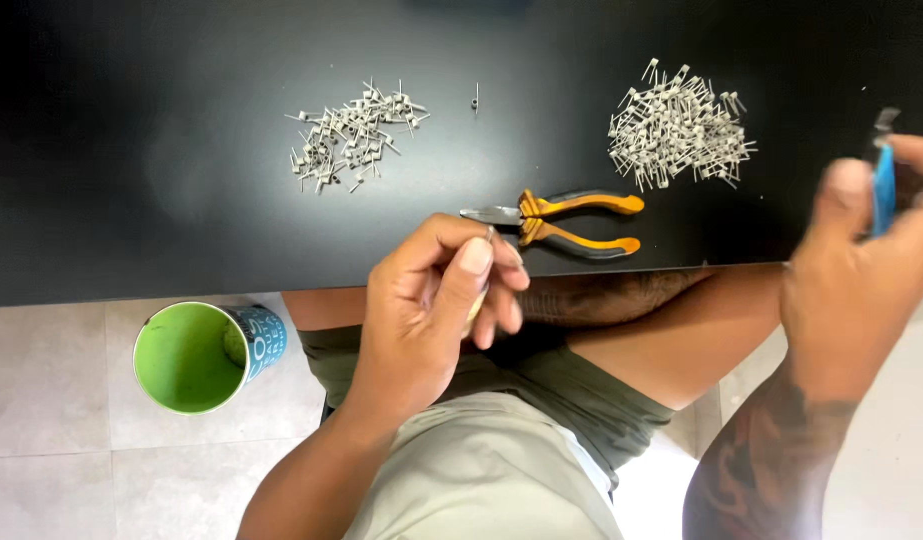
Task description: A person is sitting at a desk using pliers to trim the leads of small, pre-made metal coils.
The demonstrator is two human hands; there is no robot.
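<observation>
Over the black tabletop [181, 200], my left hand [431, 310] pinches a small grey wire piece [490, 236] at its fingertips, my right hand [861, 260] grips a blue-handled tool [883, 185] at three o'clock, and orange-handled pliers [556, 220], lengthwise left-right, lie just beyond at one o'clock.

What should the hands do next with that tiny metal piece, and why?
Probably bring the two hands together. The left hand pinches a tiny metal piece at its fingertips, and the right hand holds a blue-handled tool apart from it, off to the side.
</observation>
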